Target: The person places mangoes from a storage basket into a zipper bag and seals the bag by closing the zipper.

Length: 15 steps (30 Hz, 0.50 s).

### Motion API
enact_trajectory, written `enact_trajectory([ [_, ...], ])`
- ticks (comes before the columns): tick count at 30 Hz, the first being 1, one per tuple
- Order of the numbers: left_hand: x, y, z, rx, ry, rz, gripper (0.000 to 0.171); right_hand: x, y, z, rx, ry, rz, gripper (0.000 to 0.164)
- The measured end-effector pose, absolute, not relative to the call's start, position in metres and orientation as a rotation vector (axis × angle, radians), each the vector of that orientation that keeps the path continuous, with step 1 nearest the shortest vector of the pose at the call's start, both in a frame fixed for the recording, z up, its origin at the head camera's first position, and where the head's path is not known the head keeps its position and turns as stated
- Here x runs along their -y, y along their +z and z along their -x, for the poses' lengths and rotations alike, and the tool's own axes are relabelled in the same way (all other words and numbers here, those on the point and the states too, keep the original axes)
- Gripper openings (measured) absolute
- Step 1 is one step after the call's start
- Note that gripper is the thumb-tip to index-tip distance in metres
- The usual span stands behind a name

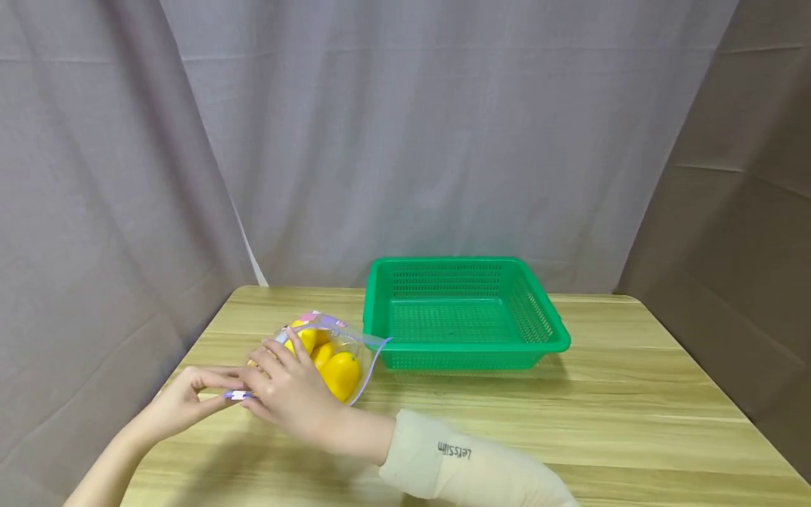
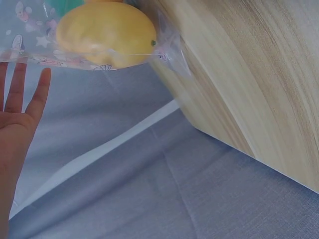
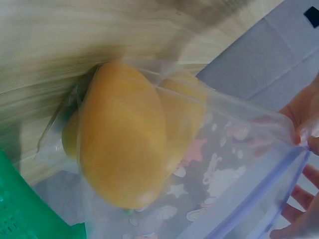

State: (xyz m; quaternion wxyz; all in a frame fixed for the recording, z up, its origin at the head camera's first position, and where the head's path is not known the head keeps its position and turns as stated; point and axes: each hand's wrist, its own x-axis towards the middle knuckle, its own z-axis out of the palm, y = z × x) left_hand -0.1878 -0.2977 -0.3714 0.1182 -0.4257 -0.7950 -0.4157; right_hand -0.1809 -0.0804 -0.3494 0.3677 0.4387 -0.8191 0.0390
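A clear zip bag (image 1: 355,343) with a purple seal and printed stars holds several smooth yellow fruits (image 1: 342,373), shaped like mangoes. It is at the left of the table, its left end between both hands. My left hand (image 1: 180,405) pinches the bag's purple-and-white edge with thumb and forefinger; its other fingers (image 2: 37,97) extend straight in the left wrist view. Over the bag lies my right hand (image 1: 291,394), gripping the edge beside the left hand, its raised finger in front of the fruits. In the right wrist view, the purple seal (image 3: 249,199) runs up to the pinched corner.
A green plastic basket (image 1: 465,347) with mesh walls stands right behind the bag, near the back of the wooden table (image 1: 608,422). Grey curtains (image 1: 443,141) hang behind the table and along both sides. A pale sleeve (image 1: 462,458) covers the right forearm.
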Motion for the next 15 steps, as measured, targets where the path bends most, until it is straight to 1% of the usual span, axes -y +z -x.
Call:
enact_trajectory([
  [3, 0.2977, -0.3723, 0.1873, 2.337, -1.193, 1.203, 0.04, 0.0833, -0.3536, 0.1808, 2.038, -0.005, -1.093, 0.018],
  [12, 0.2978, -0.3726, 0.1873, 2.356, -1.18, 1.178, 0.035, 0.0886, -0.36, 0.183, 1.798, -0.154, -1.072, 0.01],
  [15, 0.2984, -0.3719, 0.187, 2.36, -1.203, 1.193, 0.036, 0.0892, -0.3603, 0.1858, 1.684, -0.208, -1.083, 0.016],
])
